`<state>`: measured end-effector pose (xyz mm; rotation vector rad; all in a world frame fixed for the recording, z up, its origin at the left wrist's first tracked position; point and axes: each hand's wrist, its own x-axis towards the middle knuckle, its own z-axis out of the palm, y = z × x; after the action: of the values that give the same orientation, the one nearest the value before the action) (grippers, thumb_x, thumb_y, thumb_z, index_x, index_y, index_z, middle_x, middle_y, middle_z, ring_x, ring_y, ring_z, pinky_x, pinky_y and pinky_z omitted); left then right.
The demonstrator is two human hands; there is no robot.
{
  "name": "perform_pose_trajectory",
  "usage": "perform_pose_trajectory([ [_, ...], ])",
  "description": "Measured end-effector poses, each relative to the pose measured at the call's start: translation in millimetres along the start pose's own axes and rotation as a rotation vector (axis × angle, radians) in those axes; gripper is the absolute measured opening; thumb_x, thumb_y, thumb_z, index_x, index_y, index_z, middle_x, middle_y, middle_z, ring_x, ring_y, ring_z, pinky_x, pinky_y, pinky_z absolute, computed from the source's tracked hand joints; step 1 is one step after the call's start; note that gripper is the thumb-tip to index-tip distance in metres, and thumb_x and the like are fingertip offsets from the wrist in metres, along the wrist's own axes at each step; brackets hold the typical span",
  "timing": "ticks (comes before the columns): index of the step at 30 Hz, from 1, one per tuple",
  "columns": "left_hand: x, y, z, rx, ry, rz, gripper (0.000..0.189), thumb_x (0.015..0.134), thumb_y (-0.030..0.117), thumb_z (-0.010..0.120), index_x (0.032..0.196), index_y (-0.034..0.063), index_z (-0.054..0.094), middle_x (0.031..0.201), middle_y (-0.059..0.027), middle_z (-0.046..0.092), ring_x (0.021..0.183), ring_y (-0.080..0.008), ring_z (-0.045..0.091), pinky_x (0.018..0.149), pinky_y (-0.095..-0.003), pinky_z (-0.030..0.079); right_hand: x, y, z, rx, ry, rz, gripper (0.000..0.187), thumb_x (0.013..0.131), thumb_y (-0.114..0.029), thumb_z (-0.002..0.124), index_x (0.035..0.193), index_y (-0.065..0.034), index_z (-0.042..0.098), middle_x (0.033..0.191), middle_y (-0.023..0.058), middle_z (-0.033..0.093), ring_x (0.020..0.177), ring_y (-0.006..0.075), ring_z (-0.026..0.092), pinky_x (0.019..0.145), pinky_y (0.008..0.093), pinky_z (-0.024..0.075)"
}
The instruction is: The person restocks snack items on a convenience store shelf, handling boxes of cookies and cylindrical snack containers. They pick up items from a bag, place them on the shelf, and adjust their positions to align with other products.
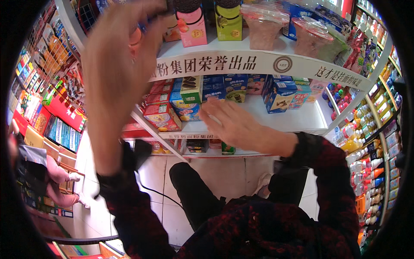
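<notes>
My left hand (121,61) is raised in front of the left end of the upper shelf, blurred and close to the camera; its fingertips lie near the top edge and whether they hold anything cannot be made out. My right hand (231,121) reaches over the middle shelf, its fingertips beside a green and white biscuit box (191,89) and blue biscuit boxes (213,86); the contact is unclear. Red boxes (162,116) and a blue and yellow box (185,108) stand left of it. A dark blue box with cone snacks (280,96) stands to the right.
The upper shelf (226,64) bears a pink box (193,29), a green box (229,26) and clear-lidded plastic tubs (265,27). Drink bottles (359,168) line the right side. At the left, a person in pink trousers (58,181) is near cartons. A black cable (158,191) hangs by my legs.
</notes>
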<state>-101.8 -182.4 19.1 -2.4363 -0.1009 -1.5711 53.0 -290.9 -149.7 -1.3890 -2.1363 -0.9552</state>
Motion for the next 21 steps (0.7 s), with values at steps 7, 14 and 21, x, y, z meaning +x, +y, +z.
perform_pose_trajectory([
  [7, -169, 54, 33, -0.568, -0.158, -0.769, 0.013, 0.081, 0.001, 0.060, 0.094, 0.0029, 0.063, 0.090, -0.0060, 0.063, 0.075, -0.0113, 0.056, 0.063, -0.0239, 0.044, 26, 19, 108, -0.261, -0.181, 0.303, 0.062, 0.071, -0.010, 0.061, 0.127, 0.0010, 0.038, 0.130, 0.0195, 0.037, 0.119, 0.0385, 0.040, 0.087, 0.0396, 0.0408],
  [14, -254, 71, 60, -0.835, -0.348, -1.174, 0.017, 0.081, 0.006, 0.061, 0.098, 0.0009, 0.062, 0.090, -0.0098, 0.063, 0.078, -0.0164, 0.061, 0.067, -0.0269, 0.048, 12, 32, 102, -0.042, 0.022, 0.252, 0.063, 0.070, -0.007, 0.066, 0.124, 0.0056, 0.035, 0.126, 0.0230, 0.038, 0.117, 0.0390, 0.042, 0.093, 0.0403, 0.0403],
  [21, -263, 46, 74, -1.068, 0.041, -1.161, 0.078, 0.075, -0.002, 0.066, 0.138, 0.0036, 0.022, 0.131, -0.0161, 0.038, 0.107, -0.0197, 0.050, 0.082, -0.0295, 0.048, -45, -9, -27, 0.918, 0.382, 0.795, 0.057, 0.081, -0.004, 0.061, 0.128, 0.0041, 0.031, 0.122, 0.0162, 0.046, 0.110, 0.0206, 0.050, 0.092, 0.0319, 0.0422],
])
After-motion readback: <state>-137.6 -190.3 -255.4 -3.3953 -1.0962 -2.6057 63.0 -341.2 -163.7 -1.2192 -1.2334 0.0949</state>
